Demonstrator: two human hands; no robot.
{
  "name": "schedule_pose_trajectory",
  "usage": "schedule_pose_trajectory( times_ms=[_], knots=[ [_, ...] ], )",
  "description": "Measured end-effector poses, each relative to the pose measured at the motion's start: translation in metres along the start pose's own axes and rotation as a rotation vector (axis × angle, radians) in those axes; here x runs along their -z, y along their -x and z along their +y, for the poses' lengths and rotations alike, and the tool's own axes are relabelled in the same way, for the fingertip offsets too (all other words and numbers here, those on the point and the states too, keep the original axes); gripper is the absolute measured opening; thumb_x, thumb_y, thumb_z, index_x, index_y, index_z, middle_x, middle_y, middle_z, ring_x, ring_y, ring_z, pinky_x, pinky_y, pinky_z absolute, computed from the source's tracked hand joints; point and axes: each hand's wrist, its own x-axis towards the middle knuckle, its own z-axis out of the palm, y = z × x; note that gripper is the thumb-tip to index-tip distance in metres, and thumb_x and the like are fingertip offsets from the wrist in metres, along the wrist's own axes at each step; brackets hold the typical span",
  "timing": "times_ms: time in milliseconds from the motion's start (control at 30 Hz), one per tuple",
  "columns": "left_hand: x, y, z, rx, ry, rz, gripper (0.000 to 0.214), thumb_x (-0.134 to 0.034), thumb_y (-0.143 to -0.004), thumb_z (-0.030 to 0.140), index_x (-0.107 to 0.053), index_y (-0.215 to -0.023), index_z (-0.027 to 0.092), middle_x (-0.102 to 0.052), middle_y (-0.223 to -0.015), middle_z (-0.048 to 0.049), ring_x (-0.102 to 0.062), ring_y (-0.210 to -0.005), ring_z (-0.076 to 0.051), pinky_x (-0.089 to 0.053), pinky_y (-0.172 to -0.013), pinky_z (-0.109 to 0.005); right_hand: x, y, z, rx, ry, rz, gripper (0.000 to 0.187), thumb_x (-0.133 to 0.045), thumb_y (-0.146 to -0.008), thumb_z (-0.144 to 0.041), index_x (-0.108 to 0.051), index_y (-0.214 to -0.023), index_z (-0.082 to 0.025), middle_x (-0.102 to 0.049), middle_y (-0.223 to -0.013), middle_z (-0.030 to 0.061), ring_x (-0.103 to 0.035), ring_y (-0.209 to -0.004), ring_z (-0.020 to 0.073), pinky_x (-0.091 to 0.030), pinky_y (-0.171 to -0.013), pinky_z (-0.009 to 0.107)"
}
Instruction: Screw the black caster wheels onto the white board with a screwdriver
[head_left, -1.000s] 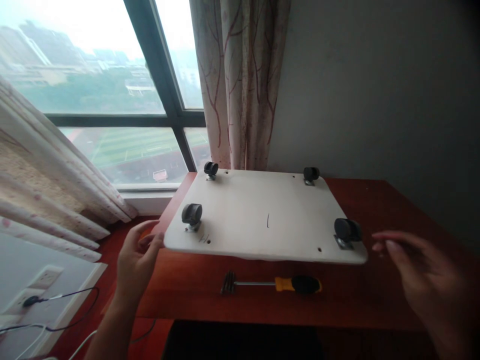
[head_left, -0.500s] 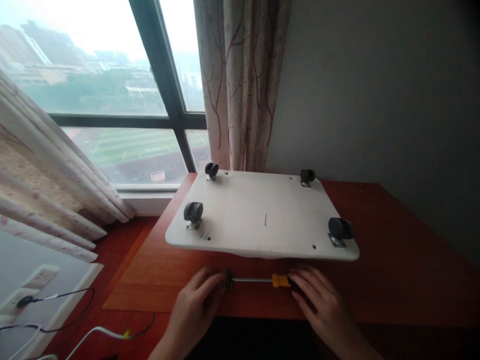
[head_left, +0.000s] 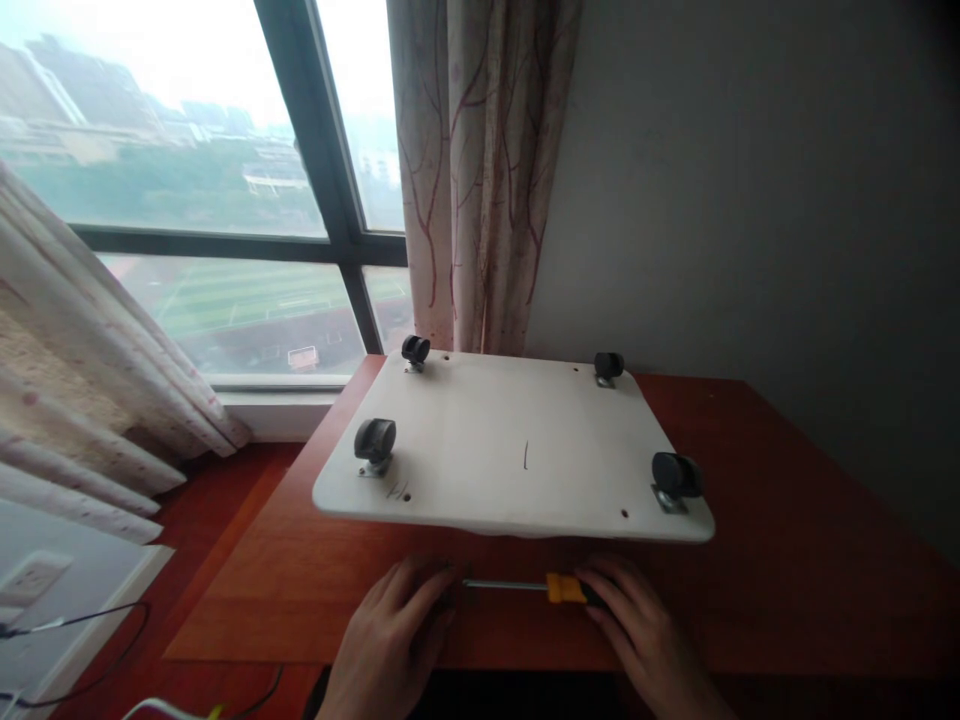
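My left hand [head_left: 401, 635] rests on the wooden table with its fingers curled together. Small dark metal pieces, perhaps screws, lay at these fingertips a moment ago and are now almost wholly hidden by the hand. To its right lies a screwdriver [head_left: 510, 585] with a steel shaft and a yellow and black handle, its tip pointing at the left hand. Around the black end of that handle my right hand [head_left: 637, 625] has its fingers closed. Just beyond both hands is a white board [head_left: 480, 440] with black casters [head_left: 375, 440] at its corners.
The board has small holes and pen marks, and covers the middle of the reddish table [head_left: 810, 560]. Behind stand a curtain [head_left: 480, 180] and a grey wall [head_left: 735, 200]. A window [head_left: 247, 300] is at left, with cables [head_left: 142, 640] below.
My left fingers have closed over the small dark metal pieces, which no longer show beside the screwdriver tip. The right hand stays at the handle. The view has shifted slightly.
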Motion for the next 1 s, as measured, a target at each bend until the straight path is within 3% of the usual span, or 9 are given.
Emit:
schedule_pose_trajectory(
  times_ms=[267, 433, 533, 667, 833, 1000],
  knots=[
    [-0.002, 0.0, 0.001, 0.013, -0.007, 0.008, 0.024, -0.056, -0.096, 0.023, -0.066, -0.118, 0.024, -0.067, -0.116, -0.0092, -0.068, -0.1, -0.023, -0.061, -0.082, -0.034, 0.01, 0.007, 0.004, -0.033, -0.014, 0.014, 0.034, -0.052, -0.101, -0.027, -0.06, -0.134, -0.03, -0.068, -0.127, 0.0044, -0.066, -0.117, 0.0191, -0.057, -0.099, 0.031],
    [0.003, -0.015, 0.013, -0.024, 0.001, -0.013, 0.022, -0.053, -0.097, 0.019, -0.068, -0.112, 0.023, -0.07, -0.109, -0.0082, -0.067, -0.091, -0.023, -0.059, -0.079, -0.036, 0.017, 0.01, 0.009, -0.046, 0.007, 0.041, 0.033, -0.052, -0.101, -0.029, -0.061, -0.133, -0.029, -0.069, -0.125, 0.0047, -0.067, -0.115, 0.0199, -0.058, -0.096, 0.031],
    [0.005, -0.033, 0.024, -0.078, 0.016, -0.137, 0.034, -0.05, -0.093, 0.008, -0.067, -0.118, 0.022, -0.072, -0.115, -0.0073, -0.066, -0.094, -0.023, -0.059, -0.081, -0.036, 0.024, 0.017, 0.019, -0.061, 0.05, 0.049, 0.033, -0.052, -0.101, -0.031, -0.062, -0.132, -0.029, -0.069, -0.125, 0.0045, -0.068, -0.114, 0.0203, -0.059, -0.094, 0.032],
    [-0.004, -0.058, 0.041, -0.143, 0.029, -0.343, 0.05, -0.052, -0.088, 0.002, -0.059, -0.135, 0.02, -0.066, -0.135, -0.0071, -0.062, -0.117, -0.026, -0.056, -0.095, -0.04, 0.034, 0.035, 0.034, -0.088, 0.133, 0.065, 0.032, -0.051, -0.102, -0.034, -0.062, -0.131, -0.029, -0.069, -0.125, 0.0047, -0.068, -0.113, 0.0215, -0.059, -0.094, 0.035],
    [-0.024, -0.078, 0.062, -0.14, -0.035, -0.513, 0.036, -0.055, -0.096, 0.012, -0.063, -0.13, 0.018, -0.067, -0.133, -0.0097, -0.062, -0.119, -0.029, -0.058, -0.092, -0.045, 0.047, 0.055, 0.043, -0.106, 0.23, 0.11, 0.033, -0.049, -0.102, -0.039, -0.064, -0.129, -0.028, -0.069, -0.123, 0.0051, -0.069, -0.111, 0.0221, -0.06, -0.092, 0.034],
    [-0.029, -0.083, 0.069, -0.13, -0.069, -0.593, 0.022, -0.055, -0.097, 0.016, -0.069, -0.114, 0.02, -0.071, -0.117, -0.0081, -0.065, -0.11, -0.029, -0.058, -0.088, -0.044, 0.051, 0.063, 0.04, -0.117, 0.229, 0.112, 0.032, -0.049, -0.102, -0.039, -0.065, -0.128, -0.028, -0.07, -0.121, 0.0047, -0.069, -0.11, 0.0209, -0.06, -0.092, 0.032]
  ],
)
